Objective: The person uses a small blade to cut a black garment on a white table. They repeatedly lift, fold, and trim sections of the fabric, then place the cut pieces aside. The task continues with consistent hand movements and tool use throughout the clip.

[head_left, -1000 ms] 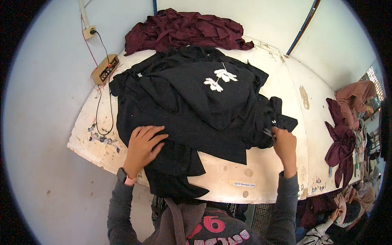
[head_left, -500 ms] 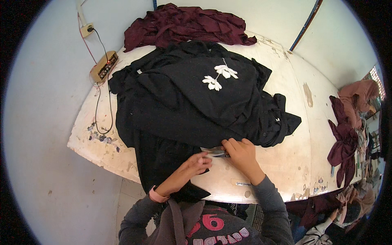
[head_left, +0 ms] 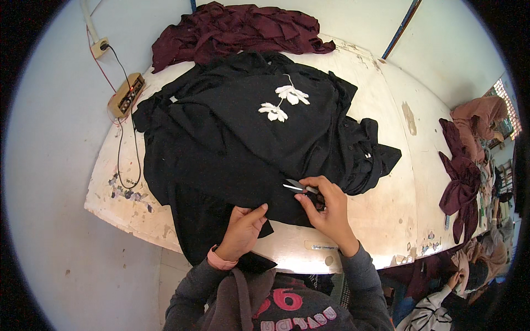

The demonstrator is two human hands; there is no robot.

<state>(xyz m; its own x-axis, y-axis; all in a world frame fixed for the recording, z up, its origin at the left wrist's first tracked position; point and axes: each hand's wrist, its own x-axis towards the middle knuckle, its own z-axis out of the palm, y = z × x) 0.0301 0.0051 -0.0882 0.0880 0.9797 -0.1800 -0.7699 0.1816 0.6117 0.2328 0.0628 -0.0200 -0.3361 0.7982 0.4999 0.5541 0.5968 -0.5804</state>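
Note:
A black garment [head_left: 221, 138] with two white embroidered flowers [head_left: 284, 103] lies spread in folds over the pale table [head_left: 381, 220]. At its near edge, my left hand [head_left: 244, 229] is closed, the thumb on top, with black cloth pinched in its fingers. Just to the right, my right hand [head_left: 329, 212] grips small thread snips [head_left: 293, 186], whose metal blades point left over the cloth. The snips' handle is mostly hidden by the fingers. Part of the garment hangs over the near table edge beneath my left forearm.
Bunched maroon cloth [head_left: 237, 33] lies along the table's back. At the left edge sits a brown power box [head_left: 126, 95] with a looping black cable [head_left: 119, 157]. More maroon cloth [head_left: 461, 179] lies at the far right, near other people [head_left: 477, 124].
My right hand has turned and lifted the snips over the cloth. My left hand has gone from loose, blurred fingers near the blades to a pinch on the garment's near edge.

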